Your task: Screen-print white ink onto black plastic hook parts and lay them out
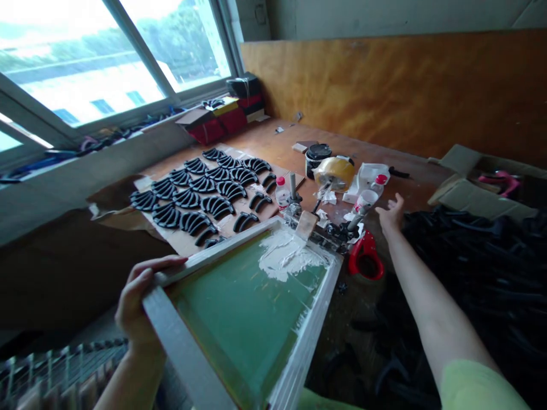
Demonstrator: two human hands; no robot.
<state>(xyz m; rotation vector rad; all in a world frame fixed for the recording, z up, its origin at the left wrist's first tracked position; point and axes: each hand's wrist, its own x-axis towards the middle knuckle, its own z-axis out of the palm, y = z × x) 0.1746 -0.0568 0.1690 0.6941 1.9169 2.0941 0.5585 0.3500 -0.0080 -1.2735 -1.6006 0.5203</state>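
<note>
My left hand (139, 299) is closed round the near left corner of a screen-printing frame (188, 347), which is tilted up towards me. Green mesh (239, 302) fills the frame, and thick white paste (288, 256) is smeared across its far end. A wooden-handled scraper (306, 225) rests at that end, by the metal clamps (342, 230). To the right, my right hand (392, 215) reaches over the table with its fingers apart and nothing visible in them. Close to it is a red-capped plastic bottle (376, 185). A red tape dispenser (366, 256) lies below.
Rows of curved black parts (200, 185) lie on cardboard at the left. Behind the clamps stand a black tub (318, 156), a yellow tape roll (335, 171) and another bottle (282, 193). A dark heap of parts (470, 279) and an open carton (478, 196) occupy the right.
</note>
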